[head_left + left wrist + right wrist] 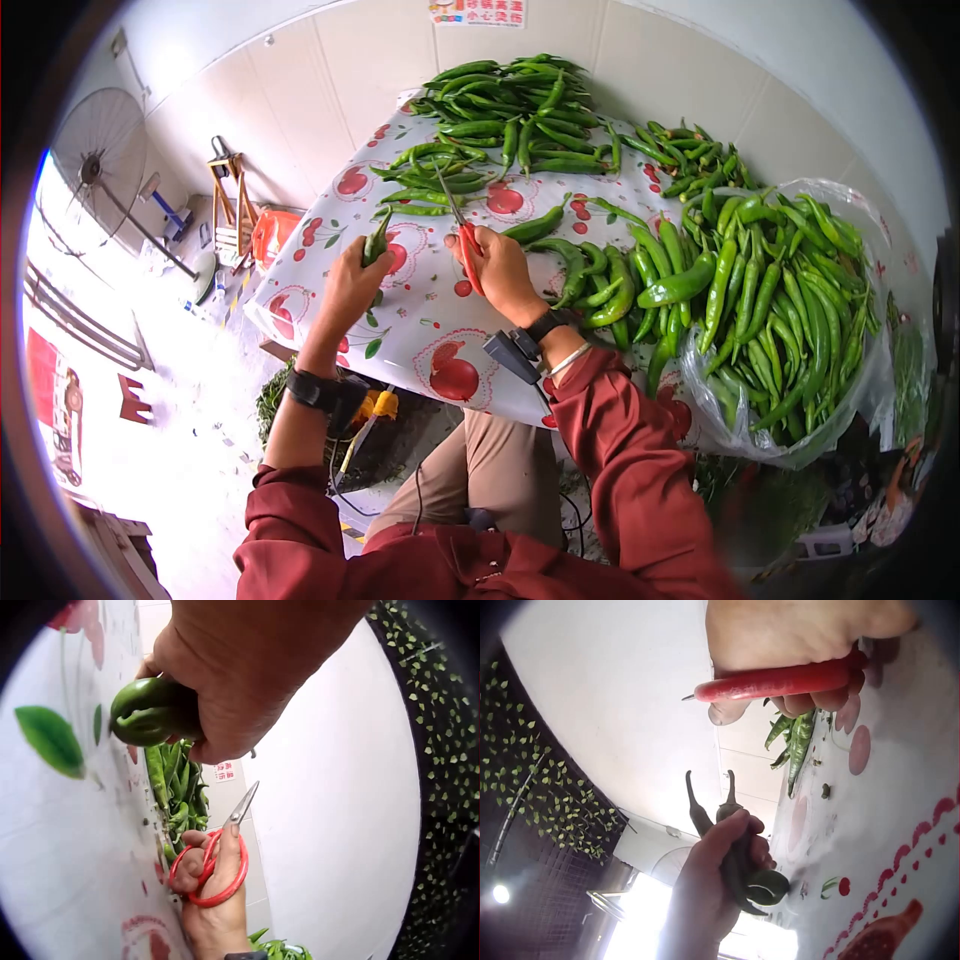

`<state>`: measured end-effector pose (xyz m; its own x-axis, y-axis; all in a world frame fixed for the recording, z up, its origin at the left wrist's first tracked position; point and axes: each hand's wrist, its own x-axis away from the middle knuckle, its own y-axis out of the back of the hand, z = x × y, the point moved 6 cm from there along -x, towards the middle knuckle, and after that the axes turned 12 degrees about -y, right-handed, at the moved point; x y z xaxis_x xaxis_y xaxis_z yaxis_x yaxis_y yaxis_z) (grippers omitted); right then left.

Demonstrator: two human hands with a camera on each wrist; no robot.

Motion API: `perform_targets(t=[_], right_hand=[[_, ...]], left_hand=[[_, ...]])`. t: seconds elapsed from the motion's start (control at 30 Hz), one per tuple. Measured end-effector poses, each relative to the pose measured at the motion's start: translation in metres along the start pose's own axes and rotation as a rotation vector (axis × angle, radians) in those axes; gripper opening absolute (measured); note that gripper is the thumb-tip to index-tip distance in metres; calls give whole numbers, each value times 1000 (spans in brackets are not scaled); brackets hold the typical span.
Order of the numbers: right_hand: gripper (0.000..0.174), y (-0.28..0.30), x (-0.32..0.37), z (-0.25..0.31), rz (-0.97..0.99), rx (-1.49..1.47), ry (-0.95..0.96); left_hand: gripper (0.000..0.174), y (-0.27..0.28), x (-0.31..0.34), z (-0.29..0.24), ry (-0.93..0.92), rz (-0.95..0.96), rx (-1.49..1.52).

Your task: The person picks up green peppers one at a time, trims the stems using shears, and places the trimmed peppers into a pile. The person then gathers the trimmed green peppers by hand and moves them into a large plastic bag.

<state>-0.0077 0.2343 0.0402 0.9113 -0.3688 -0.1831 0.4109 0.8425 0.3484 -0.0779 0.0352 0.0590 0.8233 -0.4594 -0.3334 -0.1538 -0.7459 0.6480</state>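
Your left grip (352, 288) wraps at least two peppers (376, 243) above the table (430, 325); your right grip (506, 275) holds scissors (468, 252), blades apart from them. Step, probably: trimming stems (731, 786). Next calls for bringing blades to stem. A pepper heap (520, 105) lies beyond.

Scissors (235, 817): blades (244, 802) bright smooth metal; handles (243, 868) glossy red, plastic by look. Green peppers (681, 284): smooth, waxy skins, bright highlights. Table cover (400, 350): slick, printed, seemingly plastic sheet. Bag (785, 455): thin clear plastic, crinkled, shiny. Sleeve (625, 430): matt maroon cloth, creased. Trousers (512, 470): matt tan cloth. Wall panels (660, 60): smooth, pale, faint sheen. Fan (90, 168): thin wire guard, metal by look.
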Motion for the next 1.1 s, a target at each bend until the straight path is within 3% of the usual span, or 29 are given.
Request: perform_targets(t=[0.03, 0.13, 0.17, 0.4, 0.7, 0.8, 0.87, 1.1], right_hand=[[34, 2, 6, 11, -17, 184, 23], [42, -8, 10, 13, -25, 246, 146], [46, -9, 12, 16, -39, 270, 221], [47, -14, 14, 18, 51, 332, 284], [45, -17, 16, 20, 148, 276, 258], [46, -18, 19, 23, 207, 260, 249], [46, -20, 18, 21, 219, 247, 250], [42, -29, 17, 13, 359, 21, 184]], left_hand=[[29, 0, 3, -1, 10, -16, 1], [33, 8, 9, -11, -41, -91, -287], [33, 10, 9, -10, -30, -102, -282], [32, 19, 11, 9, -30, -167, -309], [27, 17, 19, 10, -88, -324, -215], [28, 12, 21, 12, -152, -383, -227], [30, 10, 23, 7, -290, -449, -273], [31, 10, 26, 5, -281, -447, -202]])
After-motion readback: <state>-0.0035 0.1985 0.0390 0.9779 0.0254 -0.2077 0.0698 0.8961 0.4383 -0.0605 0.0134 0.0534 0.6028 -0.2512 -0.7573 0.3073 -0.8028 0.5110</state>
